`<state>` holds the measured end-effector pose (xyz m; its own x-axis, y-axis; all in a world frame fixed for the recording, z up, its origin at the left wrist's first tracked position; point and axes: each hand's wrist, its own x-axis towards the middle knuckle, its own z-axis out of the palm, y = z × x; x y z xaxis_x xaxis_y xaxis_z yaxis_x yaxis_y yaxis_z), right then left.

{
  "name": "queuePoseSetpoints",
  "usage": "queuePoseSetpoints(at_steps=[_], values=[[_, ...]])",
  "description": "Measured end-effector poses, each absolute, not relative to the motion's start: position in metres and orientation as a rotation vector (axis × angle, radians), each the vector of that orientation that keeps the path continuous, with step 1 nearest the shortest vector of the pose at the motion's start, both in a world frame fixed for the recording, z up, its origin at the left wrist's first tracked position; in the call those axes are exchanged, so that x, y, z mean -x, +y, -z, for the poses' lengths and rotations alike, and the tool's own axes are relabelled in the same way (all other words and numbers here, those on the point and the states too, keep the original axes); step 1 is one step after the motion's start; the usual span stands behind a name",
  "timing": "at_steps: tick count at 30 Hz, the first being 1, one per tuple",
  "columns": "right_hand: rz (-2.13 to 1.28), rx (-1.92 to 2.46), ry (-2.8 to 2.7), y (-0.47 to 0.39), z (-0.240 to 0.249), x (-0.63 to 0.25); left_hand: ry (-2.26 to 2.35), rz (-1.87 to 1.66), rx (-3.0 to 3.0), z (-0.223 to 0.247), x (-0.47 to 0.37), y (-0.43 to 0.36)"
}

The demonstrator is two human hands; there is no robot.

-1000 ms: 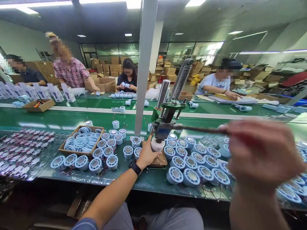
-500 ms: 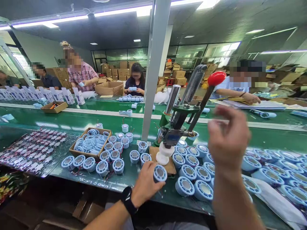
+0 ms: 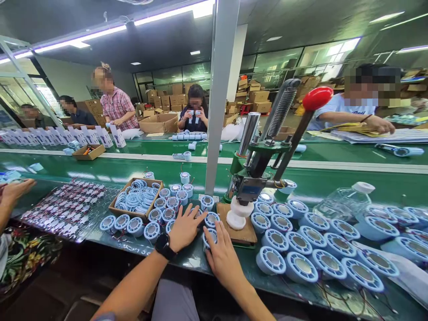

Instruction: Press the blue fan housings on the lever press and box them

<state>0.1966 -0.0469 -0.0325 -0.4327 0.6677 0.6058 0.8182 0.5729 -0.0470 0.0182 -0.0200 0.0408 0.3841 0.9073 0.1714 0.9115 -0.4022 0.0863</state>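
My right hand (image 3: pixel 225 254) has its thumb and fingers around a round light-blue plastic housing (image 3: pixel 207 240) with a slotted rim, at the front of the bench. Its fingers partly cover that housing. Beside it, my left hand (image 3: pixel 185 229) is open with fingers spread, reaching over the bench close to similar housings; a dark watch is on that wrist. A green hand press (image 3: pixel 249 187) with a red-knobbed lever (image 3: pixel 317 98) stands just beyond my right hand. Under its white pressing head (image 3: pixel 242 207) sits a white round holder (image 3: pixel 236 220), with no housing visible in it.
Several wired housings (image 3: pixel 302 267) crowd the right side, near a clear plastic bottle (image 3: pixel 344 200). A cardboard box of blue rings (image 3: pixel 137 200) and a sheet of small boards (image 3: pixel 67 207) lie left. A co-worker's hand (image 3: pixel 16 189) is at far left; a grey post (image 3: pixel 219 98) rises behind.
My right hand has come down from beside the lever to the housing. My left hand, which held a housing, has let go and moved left, fingers spread. The view has shifted slightly.
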Motion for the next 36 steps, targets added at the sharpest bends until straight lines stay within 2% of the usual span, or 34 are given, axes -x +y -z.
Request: queuePoseSetpoints(at_steps=[6,10,14,19,22,25,27,29,32,36], values=[[0.366,1.140,-2.456,-0.008,0.024,-0.185,-1.882,0.321,2.189,-0.027,-0.016,-0.023],[0.348,1.026,-2.642,0.021,0.001,-0.178,-1.894,0.347,2.138,-0.022,-0.016,-0.025],[0.344,1.168,-2.577,0.038,-0.008,-0.169,-1.846,0.352,2.135,-0.019,-0.013,-0.021],[0.433,1.215,-2.297,-0.013,-0.009,-0.184,-1.724,0.449,2.145,-0.011,-0.008,-0.015],[0.414,1.180,-2.121,-0.049,-0.040,-0.236,-1.609,0.528,2.222,-0.006,-0.012,-0.009],[0.442,1.618,-1.884,-0.028,-0.098,-0.312,-1.564,0.526,2.272,-0.004,-0.023,-0.004],[0.340,2.063,-1.794,0.021,-0.133,-0.357,-1.592,0.501,2.277,-0.006,-0.030,-0.002],[0.264,2.220,-1.773,0.080,-0.152,-0.386,-1.631,0.475,2.273,-0.009,-0.035,0.001],[0.179,2.345,-1.767,0.145,-0.154,-0.406,-1.694,0.426,2.249,-0.011,-0.042,0.004],[0.155,2.418,-1.746,0.174,-0.135,-0.420,-1.781,0.387,2.235,-0.002,-0.047,0.002]])
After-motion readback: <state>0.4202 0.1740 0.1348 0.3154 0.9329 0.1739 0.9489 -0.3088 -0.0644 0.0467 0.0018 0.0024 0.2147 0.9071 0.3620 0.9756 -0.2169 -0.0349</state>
